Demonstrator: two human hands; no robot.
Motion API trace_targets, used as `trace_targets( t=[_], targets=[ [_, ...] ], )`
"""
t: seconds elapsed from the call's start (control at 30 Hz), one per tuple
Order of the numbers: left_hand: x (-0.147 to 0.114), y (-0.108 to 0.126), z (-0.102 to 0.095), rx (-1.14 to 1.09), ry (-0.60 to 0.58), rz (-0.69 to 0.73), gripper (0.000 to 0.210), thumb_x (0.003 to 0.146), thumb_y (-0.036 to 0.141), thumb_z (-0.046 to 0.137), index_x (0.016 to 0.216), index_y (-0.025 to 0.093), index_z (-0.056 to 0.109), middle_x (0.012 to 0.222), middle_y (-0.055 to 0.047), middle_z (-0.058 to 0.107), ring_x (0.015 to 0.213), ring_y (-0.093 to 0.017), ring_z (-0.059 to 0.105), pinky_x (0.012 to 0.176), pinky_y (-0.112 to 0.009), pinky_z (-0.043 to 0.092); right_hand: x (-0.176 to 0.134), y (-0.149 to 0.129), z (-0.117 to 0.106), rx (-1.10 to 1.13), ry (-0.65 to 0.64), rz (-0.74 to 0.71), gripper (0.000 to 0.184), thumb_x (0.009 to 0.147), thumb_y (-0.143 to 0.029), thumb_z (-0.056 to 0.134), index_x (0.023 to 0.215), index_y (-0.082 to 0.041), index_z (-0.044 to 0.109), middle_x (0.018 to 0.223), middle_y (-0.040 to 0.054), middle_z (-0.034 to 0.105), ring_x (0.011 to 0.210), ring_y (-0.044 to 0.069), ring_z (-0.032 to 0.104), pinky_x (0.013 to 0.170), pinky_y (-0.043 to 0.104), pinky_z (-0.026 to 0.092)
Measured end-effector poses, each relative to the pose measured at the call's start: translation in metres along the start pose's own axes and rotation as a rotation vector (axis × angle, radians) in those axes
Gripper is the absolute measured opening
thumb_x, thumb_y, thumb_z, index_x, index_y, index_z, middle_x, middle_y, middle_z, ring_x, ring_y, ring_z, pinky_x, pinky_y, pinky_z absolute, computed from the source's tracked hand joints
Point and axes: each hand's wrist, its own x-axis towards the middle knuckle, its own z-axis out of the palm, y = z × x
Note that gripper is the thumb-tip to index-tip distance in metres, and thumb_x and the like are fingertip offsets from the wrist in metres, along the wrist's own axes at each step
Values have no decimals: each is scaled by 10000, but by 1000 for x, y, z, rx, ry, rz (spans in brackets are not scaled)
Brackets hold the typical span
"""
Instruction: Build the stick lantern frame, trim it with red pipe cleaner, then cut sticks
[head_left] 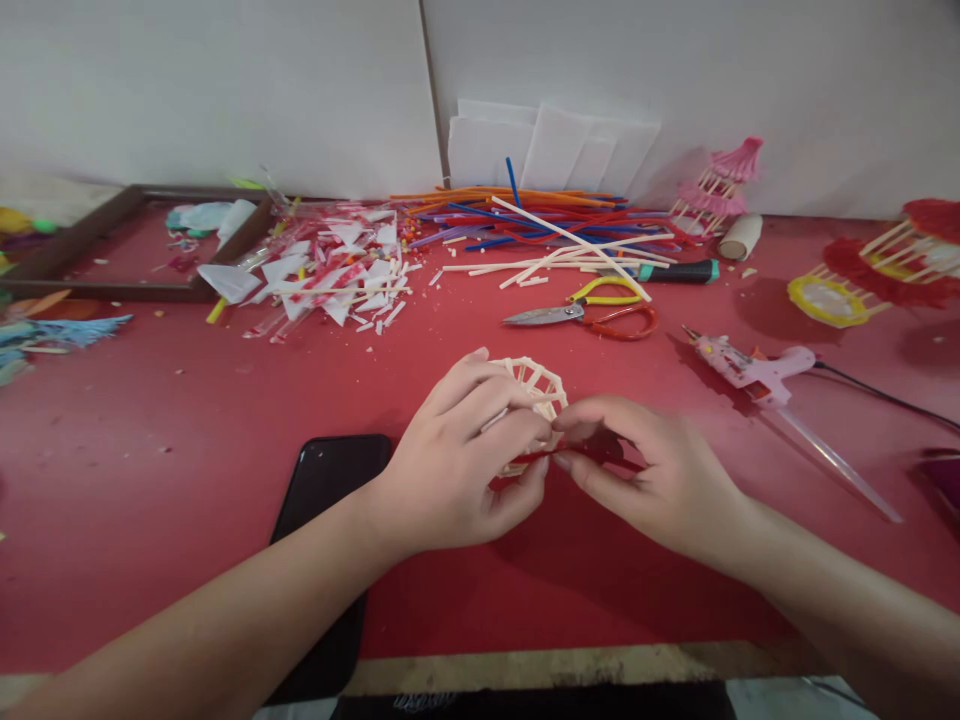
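Near the front middle of the table, my left hand (457, 460) is closed around a small round frame of pale wooden sticks (556, 388). Its fingers cover much of the frame, whose ribbed rim shows above them. Close against it, my right hand (660, 475) pinches a dark red strip (606, 447) between thumb and forefinger. The strip reaches toward the frame's near side and the left fingertips. Whether it is paper or cloth I cannot tell, nor whether it is fixed to the frame. A black phone (330, 480) lies partly under my left forearm.
Yellow-and-red-handled scissors (551, 315) lie beyond my hands. A pink glue gun (750, 370) with its cord rests at right, near red-and-yellow stick models (829, 302). Behind are coloured pipe cleaners (465, 215), loose sticks (487, 267), plastic scraps (349, 265) and a dark frame (112, 290).
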Motion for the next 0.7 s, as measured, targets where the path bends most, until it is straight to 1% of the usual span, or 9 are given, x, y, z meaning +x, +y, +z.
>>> trace_targets(
  t=[0.13,0.27,0.37,0.43,0.53,0.6,0.7],
  targets=[
    [0,1,0,32,0,7,101,770,148,626,852,205,638,902,-48,649,905,-215,564,1016,-467,435,-1,0,0,10,-3,5,216,844,-123,603,1031,-230,596,900,-6,717,771,107,672,685,204,532],
    [0,1,0,16,8,3,108,770,145,635,863,200,638,908,-43,648,902,-208,561,1016,-458,430,-2,0,-3,1,-13,18,229,844,-134,615,1054,-225,593,894,-17,709,758,93,659,680,193,523],
    [0,1,1,6,5,2,125,766,134,647,877,190,636,902,-42,652,901,-205,555,1016,-451,426,-2,1,-8,-26,-39,36,157,857,-145,610,990,-227,608,855,-30,701,707,80,638,644,183,506],
    [0,1,1,12,-1,9,125,766,124,648,872,186,629,894,-40,657,915,-206,556,1022,-446,422,-2,2,-11,-60,-56,15,112,863,-155,616,947,-227,633,849,-30,700,703,74,633,635,176,492],
    [0,1,0,26,-1,26,122,766,114,651,855,190,618,877,-30,662,925,-200,562,1024,-430,426,-3,3,-12,-117,-65,-39,93,867,-169,628,931,-225,665,857,-18,705,741,81,642,661,181,484],
    [0,1,0,39,1,29,120,768,119,656,853,196,617,879,-25,670,920,-196,563,1038,-435,421,-4,4,-12,-149,-41,-62,83,868,-167,627,919,-216,671,834,-14,700,729,83,636,655,184,476],
    [0,1,0,55,6,26,115,772,130,661,852,202,621,891,-19,686,922,-197,563,1068,-455,405,-5,3,-9,-203,7,-97,57,867,-160,623,879,-195,666,764,-18,666,649,71,588,603,183,444]
  ],
)
